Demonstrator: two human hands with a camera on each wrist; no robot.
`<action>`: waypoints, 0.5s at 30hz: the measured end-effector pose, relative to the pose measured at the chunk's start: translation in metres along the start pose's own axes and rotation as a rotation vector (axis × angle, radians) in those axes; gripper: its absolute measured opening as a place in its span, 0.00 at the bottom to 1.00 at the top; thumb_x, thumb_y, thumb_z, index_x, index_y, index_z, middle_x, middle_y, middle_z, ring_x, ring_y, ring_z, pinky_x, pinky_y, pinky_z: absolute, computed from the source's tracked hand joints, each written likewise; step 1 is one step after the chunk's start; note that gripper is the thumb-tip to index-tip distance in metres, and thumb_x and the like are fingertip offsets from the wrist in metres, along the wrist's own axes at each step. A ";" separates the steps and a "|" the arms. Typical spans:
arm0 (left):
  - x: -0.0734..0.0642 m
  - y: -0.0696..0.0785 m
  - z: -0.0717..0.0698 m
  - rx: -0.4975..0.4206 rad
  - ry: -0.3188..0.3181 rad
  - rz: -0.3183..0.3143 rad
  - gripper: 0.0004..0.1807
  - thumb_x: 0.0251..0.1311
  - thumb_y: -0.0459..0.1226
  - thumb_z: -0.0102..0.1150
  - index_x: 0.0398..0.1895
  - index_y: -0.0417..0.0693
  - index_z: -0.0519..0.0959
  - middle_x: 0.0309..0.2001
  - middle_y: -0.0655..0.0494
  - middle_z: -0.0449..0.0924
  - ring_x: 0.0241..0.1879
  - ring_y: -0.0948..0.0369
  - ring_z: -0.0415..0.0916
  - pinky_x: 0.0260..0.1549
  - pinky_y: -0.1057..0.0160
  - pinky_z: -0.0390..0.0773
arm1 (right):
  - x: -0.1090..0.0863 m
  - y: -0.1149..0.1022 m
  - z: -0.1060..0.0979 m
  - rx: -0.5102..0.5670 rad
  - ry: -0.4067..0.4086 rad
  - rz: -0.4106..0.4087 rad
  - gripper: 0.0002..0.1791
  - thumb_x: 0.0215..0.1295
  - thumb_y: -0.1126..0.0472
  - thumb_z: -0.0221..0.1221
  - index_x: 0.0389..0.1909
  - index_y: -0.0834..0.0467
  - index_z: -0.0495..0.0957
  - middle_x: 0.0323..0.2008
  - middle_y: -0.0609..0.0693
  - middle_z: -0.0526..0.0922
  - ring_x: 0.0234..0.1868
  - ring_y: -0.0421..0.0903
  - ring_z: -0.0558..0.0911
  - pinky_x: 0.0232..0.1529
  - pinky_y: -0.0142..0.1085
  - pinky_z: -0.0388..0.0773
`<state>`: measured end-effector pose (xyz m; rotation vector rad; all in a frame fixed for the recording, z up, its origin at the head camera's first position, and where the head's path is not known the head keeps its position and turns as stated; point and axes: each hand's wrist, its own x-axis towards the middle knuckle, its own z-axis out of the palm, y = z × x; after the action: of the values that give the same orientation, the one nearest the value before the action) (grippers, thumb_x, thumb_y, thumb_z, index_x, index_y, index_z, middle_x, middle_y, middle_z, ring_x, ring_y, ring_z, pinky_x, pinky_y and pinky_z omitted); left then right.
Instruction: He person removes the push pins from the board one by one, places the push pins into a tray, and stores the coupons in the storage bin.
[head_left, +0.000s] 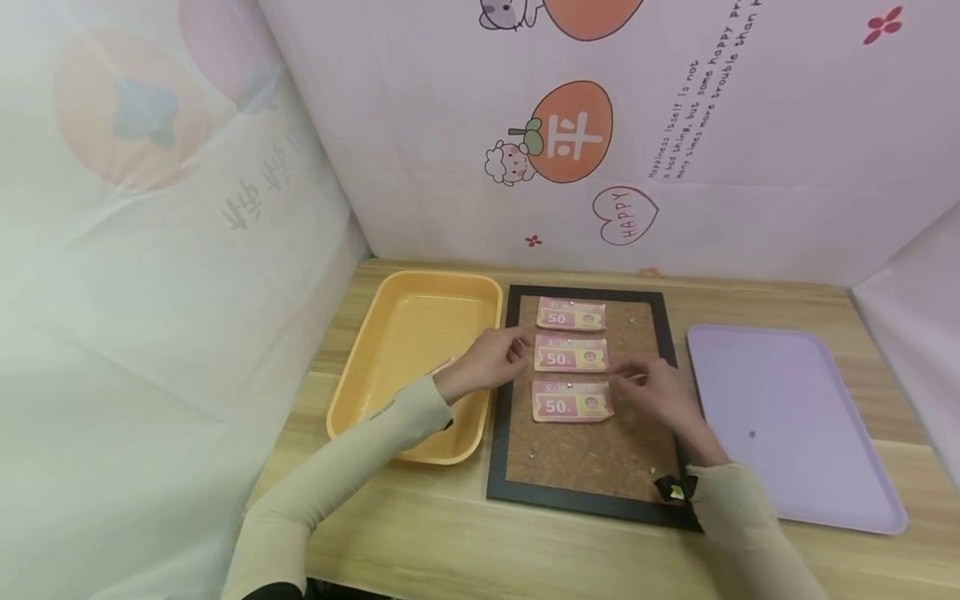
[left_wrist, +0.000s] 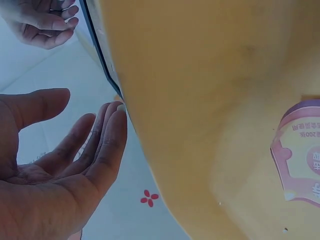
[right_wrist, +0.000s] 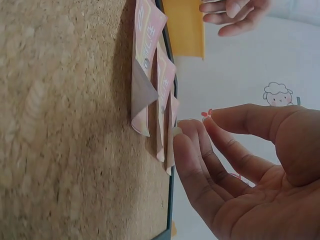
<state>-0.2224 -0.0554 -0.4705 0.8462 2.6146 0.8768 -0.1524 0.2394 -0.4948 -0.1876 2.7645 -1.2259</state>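
Note:
Three pink-and-yellow "50" coupons, the top one [head_left: 557,319], the middle one [head_left: 558,358] and the bottom one [head_left: 557,406], lie in a column on a black-framed cork board [head_left: 581,462]. A small pin shows at the upper edge of each. My left hand [head_left: 487,360] hovers by the board's left side, near the middle coupon, its fingers relaxed and apart from the thumb in the left wrist view. Over the right ends of the lower coupons is my right hand [head_left: 660,393]. Its fingers bend loosely with nothing between them; one coupon's corner [right_wrist: 145,90] curls up nearby.
A yellow tray [head_left: 491,292] stands left of the board, with coupons [left_wrist: 300,150] in it, partly hidden by my left arm in the head view. On the right lies a purple tray [head_left: 787,400]. Several loose pins stick in the cork. A printed cloth [head_left: 450,167] hangs behind.

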 end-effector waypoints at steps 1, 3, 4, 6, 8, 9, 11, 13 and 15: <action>0.001 0.000 0.001 0.003 -0.007 0.001 0.17 0.73 0.36 0.56 0.59 0.35 0.80 0.48 0.44 0.87 0.46 0.55 0.86 0.47 0.62 0.86 | 0.001 -0.001 0.001 0.005 -0.009 0.005 0.13 0.73 0.63 0.61 0.52 0.65 0.84 0.50 0.65 0.87 0.48 0.58 0.86 0.45 0.47 0.86; 0.002 -0.001 0.002 0.013 -0.016 0.004 0.17 0.73 0.36 0.56 0.59 0.36 0.80 0.48 0.45 0.87 0.46 0.56 0.86 0.47 0.63 0.86 | 0.002 -0.002 0.004 0.019 -0.027 0.015 0.13 0.74 0.61 0.61 0.52 0.64 0.84 0.50 0.64 0.87 0.46 0.55 0.87 0.42 0.42 0.86; 0.003 -0.002 0.002 0.019 -0.020 0.005 0.17 0.72 0.36 0.56 0.58 0.36 0.80 0.48 0.45 0.88 0.46 0.56 0.86 0.47 0.63 0.86 | 0.003 -0.002 0.005 0.027 -0.033 0.015 0.13 0.74 0.62 0.60 0.52 0.64 0.84 0.49 0.64 0.88 0.44 0.54 0.88 0.40 0.40 0.85; 0.005 -0.003 0.003 0.033 -0.030 0.003 0.17 0.72 0.36 0.57 0.58 0.37 0.80 0.47 0.45 0.88 0.46 0.56 0.86 0.48 0.63 0.86 | 0.005 -0.001 0.008 0.041 -0.041 0.008 0.12 0.75 0.62 0.60 0.52 0.65 0.84 0.47 0.64 0.88 0.40 0.50 0.88 0.37 0.35 0.83; 0.006 -0.003 0.005 0.040 -0.038 0.000 0.16 0.71 0.36 0.57 0.58 0.37 0.80 0.47 0.46 0.87 0.46 0.56 0.86 0.47 0.63 0.85 | 0.008 0.001 0.012 0.058 -0.039 -0.002 0.12 0.74 0.63 0.60 0.51 0.65 0.84 0.45 0.63 0.88 0.38 0.48 0.87 0.34 0.33 0.83; 0.007 -0.004 0.005 0.043 -0.044 0.001 0.16 0.71 0.35 0.58 0.58 0.37 0.80 0.47 0.46 0.87 0.46 0.56 0.85 0.47 0.63 0.85 | 0.009 0.002 0.014 0.073 -0.040 -0.006 0.11 0.74 0.64 0.60 0.50 0.66 0.84 0.44 0.63 0.88 0.36 0.48 0.87 0.33 0.33 0.83; 0.009 -0.005 0.007 0.040 -0.056 0.000 0.16 0.70 0.35 0.58 0.57 0.37 0.80 0.47 0.46 0.87 0.46 0.56 0.85 0.47 0.64 0.85 | 0.012 0.005 0.018 0.090 -0.043 -0.012 0.11 0.74 0.65 0.60 0.49 0.67 0.84 0.43 0.63 0.87 0.35 0.50 0.87 0.32 0.33 0.84; 0.011 -0.005 0.008 0.038 -0.067 0.001 0.16 0.71 0.36 0.59 0.58 0.36 0.80 0.48 0.45 0.87 0.46 0.56 0.86 0.47 0.63 0.85 | 0.015 0.008 0.022 0.081 -0.041 -0.014 0.10 0.73 0.65 0.61 0.49 0.66 0.84 0.43 0.62 0.87 0.35 0.51 0.86 0.31 0.33 0.84; 0.012 -0.005 0.009 0.038 -0.073 0.006 0.17 0.71 0.36 0.59 0.58 0.35 0.80 0.48 0.45 0.87 0.46 0.56 0.86 0.48 0.62 0.86 | 0.017 0.009 0.025 0.064 -0.040 -0.014 0.10 0.72 0.65 0.62 0.49 0.66 0.84 0.43 0.62 0.87 0.36 0.52 0.86 0.31 0.33 0.83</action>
<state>-0.2308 -0.0470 -0.4808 0.8790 2.5745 0.7852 -0.1659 0.2243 -0.5188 -0.2235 2.6902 -1.2971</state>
